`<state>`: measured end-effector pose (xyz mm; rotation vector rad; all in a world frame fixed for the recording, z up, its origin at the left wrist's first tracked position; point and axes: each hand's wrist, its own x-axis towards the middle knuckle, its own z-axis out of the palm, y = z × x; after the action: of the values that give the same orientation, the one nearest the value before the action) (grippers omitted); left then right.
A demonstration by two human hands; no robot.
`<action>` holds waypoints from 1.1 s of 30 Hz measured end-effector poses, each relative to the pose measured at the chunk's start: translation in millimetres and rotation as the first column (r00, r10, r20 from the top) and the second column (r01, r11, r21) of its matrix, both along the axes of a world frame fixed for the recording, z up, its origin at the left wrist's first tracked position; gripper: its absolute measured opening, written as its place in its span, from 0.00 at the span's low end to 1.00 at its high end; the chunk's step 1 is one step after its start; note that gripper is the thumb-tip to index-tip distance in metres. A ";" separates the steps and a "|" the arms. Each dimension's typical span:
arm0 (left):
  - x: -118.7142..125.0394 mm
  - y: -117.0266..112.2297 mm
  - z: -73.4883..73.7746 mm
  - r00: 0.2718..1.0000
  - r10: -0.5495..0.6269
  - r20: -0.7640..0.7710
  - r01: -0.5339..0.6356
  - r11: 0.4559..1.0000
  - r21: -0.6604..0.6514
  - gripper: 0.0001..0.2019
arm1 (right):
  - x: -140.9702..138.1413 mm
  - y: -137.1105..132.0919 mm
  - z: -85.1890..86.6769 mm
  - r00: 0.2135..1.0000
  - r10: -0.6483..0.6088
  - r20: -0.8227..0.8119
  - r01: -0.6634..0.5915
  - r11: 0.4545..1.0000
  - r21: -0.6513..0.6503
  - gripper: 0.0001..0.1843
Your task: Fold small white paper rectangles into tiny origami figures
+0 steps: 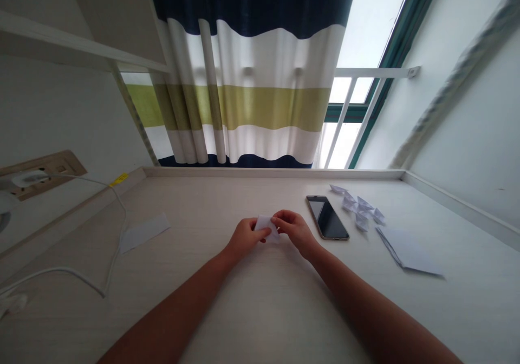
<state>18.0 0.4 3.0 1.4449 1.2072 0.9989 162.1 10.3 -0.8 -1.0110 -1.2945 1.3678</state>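
Observation:
Both hands meet over the middle of the pale wooden desk (260,310). My left hand (245,238) and my right hand (296,229) pinch a small white piece of paper (266,226) between thumbs and fingertips, just above the desk top. The paper looks partly folded; its exact shape is hidden by my fingers. A dark smartphone (327,217) lies face up just to the right of my right hand.
Several small folded white paper pieces (361,210) lie beyond the phone. A stack of white sheets (408,250) sits at the right. A single sheet (144,232) and a white cable (109,255) lie at the left, below a wall socket (36,173). A striped curtain (252,93) hangs behind the desk.

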 end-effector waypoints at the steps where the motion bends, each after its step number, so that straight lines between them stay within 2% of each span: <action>1: 0.3 0.0 -0.3 1.000 -0.005 0.004 0.005 1.000 -0.003 0.06 | -0.1 0.1 -0.5 1.000 -0.002 0.003 0.002 1.000 0.010 0.09; 5: 1.5 0.7 -2.2 1.000 -0.012 0.004 0.013 1.000 -0.028 0.05 | -0.7 0.8 -1.7 1.000 -0.005 0.010 0.004 0.999 0.053 0.08; 8: 1.6 1.5 -2.5 0.999 0.011 0.034 -0.009 0.999 -0.042 0.06 | -0.9 -0.2 -0.2 1.000 -0.004 0.021 0.003 0.999 0.036 0.09; 14: -0.8 2.3 -1.0 0.987 0.106 0.119 -0.102 0.994 -0.043 0.08 | -0.5 -0.2 -0.7 0.990 -0.012 0.143 0.005 0.998 0.056 0.09; 19: -0.6 3.9 -2.6 0.987 0.111 0.118 -0.109 0.994 -0.030 0.07 | 0.0 2.5 -3.2 0.975 -0.056 0.216 0.027 0.991 0.134 0.09; 27: -1.0 4.0 -1.4 0.972 0.180 0.148 -0.181 0.983 -0.007 0.07 | 0.4 0.8 -0.3 0.957 -0.049 0.285 0.010 0.991 0.136 0.10; 33: -0.1 2.4 -0.4 0.970 0.185 0.158 -0.189 0.982 0.012 0.08 | 1.2 2.8 -1.7 0.965 -0.025 0.263 -0.011 0.991 0.137 0.10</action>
<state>17.9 2.9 2.7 1.2638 1.2346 1.2384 163.3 13.0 -2.5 -1.1283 -1.5579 1.1480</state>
